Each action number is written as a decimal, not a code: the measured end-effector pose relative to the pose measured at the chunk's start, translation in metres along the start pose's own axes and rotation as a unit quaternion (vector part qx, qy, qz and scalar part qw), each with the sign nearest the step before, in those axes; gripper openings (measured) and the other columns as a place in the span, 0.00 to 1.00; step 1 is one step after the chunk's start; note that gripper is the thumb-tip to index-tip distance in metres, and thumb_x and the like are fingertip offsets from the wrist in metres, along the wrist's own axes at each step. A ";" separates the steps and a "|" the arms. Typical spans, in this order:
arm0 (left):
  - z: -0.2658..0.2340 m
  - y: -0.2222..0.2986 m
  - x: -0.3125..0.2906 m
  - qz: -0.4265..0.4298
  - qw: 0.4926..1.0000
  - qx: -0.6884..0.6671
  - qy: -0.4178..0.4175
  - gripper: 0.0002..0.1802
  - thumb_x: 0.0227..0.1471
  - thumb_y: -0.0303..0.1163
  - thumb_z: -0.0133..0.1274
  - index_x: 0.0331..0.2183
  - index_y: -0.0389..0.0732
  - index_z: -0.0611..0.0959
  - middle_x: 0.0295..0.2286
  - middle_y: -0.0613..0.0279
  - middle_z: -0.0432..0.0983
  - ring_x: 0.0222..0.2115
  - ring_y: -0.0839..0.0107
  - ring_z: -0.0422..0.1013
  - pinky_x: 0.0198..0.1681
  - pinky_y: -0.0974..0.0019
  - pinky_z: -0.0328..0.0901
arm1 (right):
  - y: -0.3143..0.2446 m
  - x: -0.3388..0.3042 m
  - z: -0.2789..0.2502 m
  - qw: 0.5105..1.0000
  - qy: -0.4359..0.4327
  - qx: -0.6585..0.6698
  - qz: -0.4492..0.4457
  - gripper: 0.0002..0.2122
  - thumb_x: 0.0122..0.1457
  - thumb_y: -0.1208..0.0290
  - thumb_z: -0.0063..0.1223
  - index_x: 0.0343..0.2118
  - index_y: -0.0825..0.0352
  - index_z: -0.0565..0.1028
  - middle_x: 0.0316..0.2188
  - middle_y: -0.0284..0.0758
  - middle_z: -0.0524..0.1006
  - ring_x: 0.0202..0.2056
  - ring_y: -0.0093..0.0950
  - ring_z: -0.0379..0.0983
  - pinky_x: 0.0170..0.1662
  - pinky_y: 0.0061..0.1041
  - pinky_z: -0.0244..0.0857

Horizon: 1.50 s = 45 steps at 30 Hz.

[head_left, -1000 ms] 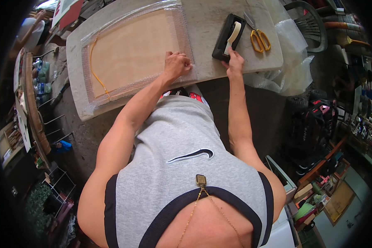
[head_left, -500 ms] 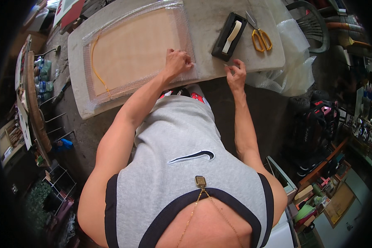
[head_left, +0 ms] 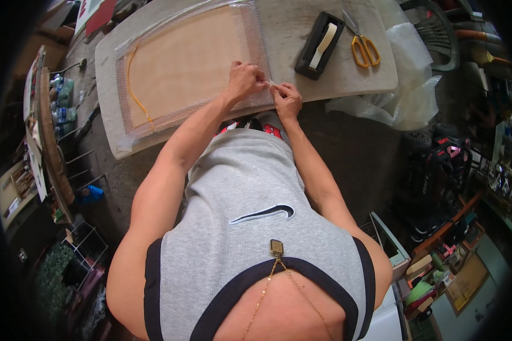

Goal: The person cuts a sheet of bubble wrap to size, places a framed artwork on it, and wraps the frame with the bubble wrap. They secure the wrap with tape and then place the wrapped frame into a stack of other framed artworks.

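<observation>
Head view: From afar, I saw right hand [head_left: 288, 102], beside black tape dispenser [head_left: 320, 45] half a second earlier, meet left hand [head_left: 246, 81] at upper centre of frame. Right fingers pinched closed on pale scrap [head_left: 271, 83], likely tape; left fingers curled, hold on film unclear. Bubble-wrapped panel [head_left: 182, 57] lay upper left on table [head_left: 352, 85]. Change put both hands at wrap's lower right corner, dispenser untouched.

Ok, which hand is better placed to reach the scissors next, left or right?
Your right hand, probably: it's nearer the yellow-handled scissors, which lie on its side of the table. Your left hand is farther off, at the bubble-wrapped panel's edge.
</observation>
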<state>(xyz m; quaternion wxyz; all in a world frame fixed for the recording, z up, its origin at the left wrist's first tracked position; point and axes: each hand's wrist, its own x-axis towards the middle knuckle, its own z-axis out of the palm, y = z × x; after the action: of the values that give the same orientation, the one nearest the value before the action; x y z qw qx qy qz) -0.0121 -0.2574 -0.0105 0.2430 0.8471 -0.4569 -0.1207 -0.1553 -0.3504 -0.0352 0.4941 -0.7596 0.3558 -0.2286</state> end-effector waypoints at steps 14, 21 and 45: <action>0.003 0.001 -0.007 0.043 0.999 -0.014 0.024 0.14 0.32 0.46 0.63 0.17 0.46 0.81 0.20 0.68 0.75 0.29 0.67 0.71 0.42 0.59 0.57 | -0.012 0.017 0.003 0.989 -0.023 -0.094 0.111 0.10 0.46 0.59 0.59 0.27 0.59 0.81 0.23 0.37 0.79 0.28 0.39 0.76 0.31 0.32 0.67; 0.008 0.004 -0.007 0.032 0.998 0.001 0.047 0.14 0.31 0.46 0.63 0.16 0.46 0.80 0.21 0.68 0.76 0.30 0.67 0.71 0.44 0.59 0.57 | -0.001 0.024 0.009 0.984 -0.054 -0.081 0.152 0.12 0.47 0.57 0.58 0.28 0.60 0.81 0.24 0.38 0.79 0.29 0.38 0.76 0.33 0.34 0.67; 0.011 0.005 -0.007 0.025 0.999 0.020 0.041 0.12 0.32 0.43 0.61 0.16 0.47 0.80 0.22 0.67 0.76 0.31 0.67 0.71 0.44 0.59 0.57 | 0.006 0.035 0.013 0.987 -0.103 -0.119 0.024 0.11 0.51 0.59 0.52 0.29 0.60 0.80 0.26 0.44 0.77 0.30 0.44 0.74 0.34 0.38 0.66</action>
<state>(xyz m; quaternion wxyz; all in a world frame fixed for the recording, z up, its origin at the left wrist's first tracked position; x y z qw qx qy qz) -0.0242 -0.2574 -0.0173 0.2476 0.8446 -0.4694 -0.0705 -0.1253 -0.3712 -0.0467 0.4397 -0.8238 0.3454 -0.0934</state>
